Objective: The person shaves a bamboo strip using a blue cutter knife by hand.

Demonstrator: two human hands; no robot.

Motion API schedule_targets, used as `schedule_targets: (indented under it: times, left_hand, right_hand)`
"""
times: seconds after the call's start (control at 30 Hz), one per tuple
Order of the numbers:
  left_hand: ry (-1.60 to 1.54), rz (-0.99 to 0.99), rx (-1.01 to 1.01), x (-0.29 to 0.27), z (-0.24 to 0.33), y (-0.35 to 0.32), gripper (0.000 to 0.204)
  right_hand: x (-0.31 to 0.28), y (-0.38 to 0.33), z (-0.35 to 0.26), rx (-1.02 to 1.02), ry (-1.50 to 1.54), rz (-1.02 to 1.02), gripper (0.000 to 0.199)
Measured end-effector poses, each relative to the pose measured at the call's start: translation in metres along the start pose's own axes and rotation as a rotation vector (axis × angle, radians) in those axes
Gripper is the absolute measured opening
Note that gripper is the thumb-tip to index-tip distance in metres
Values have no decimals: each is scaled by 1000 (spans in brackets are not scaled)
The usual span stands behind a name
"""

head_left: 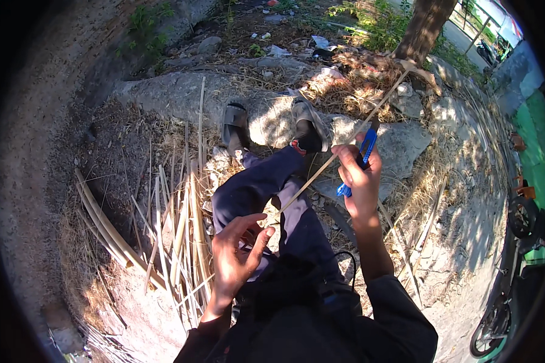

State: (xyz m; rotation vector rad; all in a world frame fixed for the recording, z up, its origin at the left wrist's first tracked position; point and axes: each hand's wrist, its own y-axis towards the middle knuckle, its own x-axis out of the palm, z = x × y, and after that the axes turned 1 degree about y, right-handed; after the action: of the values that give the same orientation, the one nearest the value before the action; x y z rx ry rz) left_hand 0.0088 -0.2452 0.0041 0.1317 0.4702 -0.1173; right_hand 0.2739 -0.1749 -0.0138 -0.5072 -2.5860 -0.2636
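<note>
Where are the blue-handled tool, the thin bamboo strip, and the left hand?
blue-handled tool (364,151), head view, upper handle above the fist.
thin bamboo strip (378,103), head view, its upper stretch.
left hand (236,254), head view, back of hand.

cane pile (163,224) left of legs (266,193)

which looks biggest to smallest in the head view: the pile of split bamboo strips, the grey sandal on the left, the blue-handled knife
1. Pile of split bamboo strips, by far the largest.
2. Grey sandal.
3. Blue-handled knife, partly hidden in the right hand, so its rank below the sandal is unsure.
</note>
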Motion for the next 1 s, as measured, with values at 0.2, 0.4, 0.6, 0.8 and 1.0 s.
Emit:
schedule_targets:
  times: [0.2, 0.4, 0.6, 0.8, 1.0]
  left_hand:
    - [71, 41, 188, 2, 20, 21, 49]
    - [-35, -57, 83, 15, 27, 25, 23]
    - [-32, -8, 50, 15, 30, 24, 10]
    - [-46, 15, 119, 17, 24, 24, 8]
    - [-81, 74, 154, 18, 22, 25, 14]
  right_hand:
    - [8, -11, 0, -56, -27, -52, 31]
    - [16, -13, -3, -104, 86, -67, 27]
    - [12, -15, -11, -43, 125, -51, 22]
    - [6, -14, -10, -138, -113, -140, 18]
    - [-9, -39, -2, -163, -466, -261, 48]
